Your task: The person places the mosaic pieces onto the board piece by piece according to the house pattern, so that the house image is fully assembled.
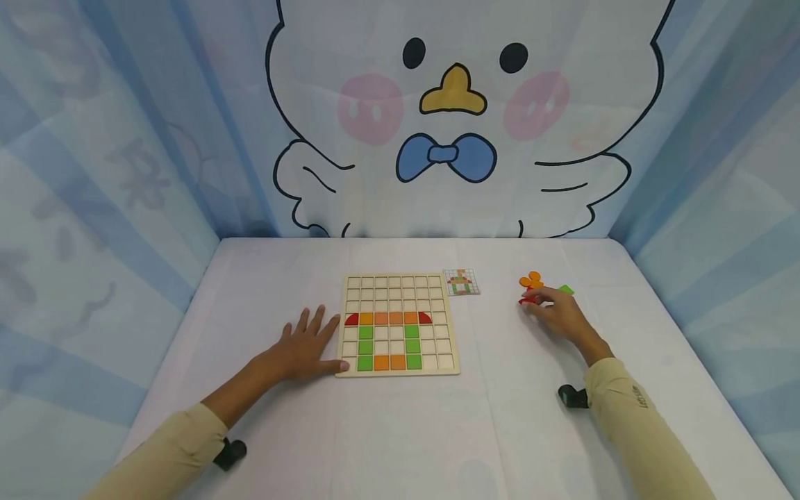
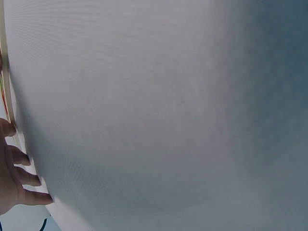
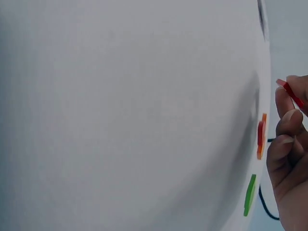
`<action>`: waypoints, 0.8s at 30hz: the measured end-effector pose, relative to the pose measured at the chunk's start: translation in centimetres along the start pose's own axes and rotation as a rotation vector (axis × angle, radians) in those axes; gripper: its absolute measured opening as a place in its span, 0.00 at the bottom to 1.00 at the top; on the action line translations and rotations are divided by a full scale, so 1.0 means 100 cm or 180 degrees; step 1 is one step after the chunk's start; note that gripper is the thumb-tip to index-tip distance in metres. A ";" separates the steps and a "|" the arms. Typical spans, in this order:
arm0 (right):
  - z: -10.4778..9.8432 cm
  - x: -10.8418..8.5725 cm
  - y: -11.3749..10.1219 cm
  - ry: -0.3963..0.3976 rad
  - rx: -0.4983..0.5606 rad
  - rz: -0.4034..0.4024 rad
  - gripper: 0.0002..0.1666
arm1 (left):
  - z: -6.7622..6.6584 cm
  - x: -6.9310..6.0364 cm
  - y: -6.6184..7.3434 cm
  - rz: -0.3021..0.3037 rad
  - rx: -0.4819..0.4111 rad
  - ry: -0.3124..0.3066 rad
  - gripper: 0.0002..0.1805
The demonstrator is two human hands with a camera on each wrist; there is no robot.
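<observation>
A wooden grid board [image 1: 400,280] lies mid-table, with a row of orange squares [image 1: 389,318] between two curved red pieces [image 1: 425,318]. Green squares [image 1: 365,347] form two columns below that row, with orange squares between them at the bottom. My left hand [image 1: 298,353] rests spread beside the board, its thumb on the lower left corner and its index finger near the left edge. At the right, my right hand [image 1: 562,318] pinches a red piece [image 3: 290,93] between thumb and finger, above the table. Orange round pieces [image 1: 532,279] and a green piece [image 1: 566,289] lie close to it.
A small pattern card [image 1: 462,282] lies off the board's upper right corner. Another red piece [image 3: 260,133] lies by the orange ones. Black wrist devices [image 1: 572,396] hang under both sleeves. Printed curtains [image 1: 456,201] stand behind and at both sides of the table.
</observation>
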State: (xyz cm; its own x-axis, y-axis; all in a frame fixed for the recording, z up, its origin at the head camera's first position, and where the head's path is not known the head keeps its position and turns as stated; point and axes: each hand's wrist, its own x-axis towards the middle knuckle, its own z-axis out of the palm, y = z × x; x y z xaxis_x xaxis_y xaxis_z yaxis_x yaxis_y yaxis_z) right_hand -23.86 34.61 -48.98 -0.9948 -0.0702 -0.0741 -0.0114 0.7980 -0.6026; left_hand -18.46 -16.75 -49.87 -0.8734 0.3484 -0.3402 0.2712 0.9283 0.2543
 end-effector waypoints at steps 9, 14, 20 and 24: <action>0.015 0.008 -0.030 -0.0187 0.0525 -0.0054 0.18 | 0.000 0.001 0.000 -0.0014 0.0001 -0.0002 0.60; 0.027 0.015 -0.057 -0.0375 0.0676 -0.0073 0.17 | 0.001 0.000 -0.001 -0.0017 0.0005 0.0002 0.60; 0.044 0.024 -0.091 -0.0571 0.0907 -0.0344 0.15 | -0.001 -0.001 0.001 -0.0018 -0.0061 0.0008 0.59; 0.058 0.031 -0.113 -0.0730 0.1027 -0.0528 0.15 | -0.004 -0.003 0.002 0.0003 -0.0075 0.0026 0.59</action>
State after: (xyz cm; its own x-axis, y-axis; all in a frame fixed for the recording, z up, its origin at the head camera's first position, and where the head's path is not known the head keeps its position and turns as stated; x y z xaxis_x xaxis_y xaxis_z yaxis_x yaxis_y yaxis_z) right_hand -26.27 21.94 -46.98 -0.9334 -0.3421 -0.1082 -0.1007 0.5391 -0.8362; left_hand -18.28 -16.68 -49.38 -0.8764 0.3482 -0.3326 0.2627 0.9246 0.2759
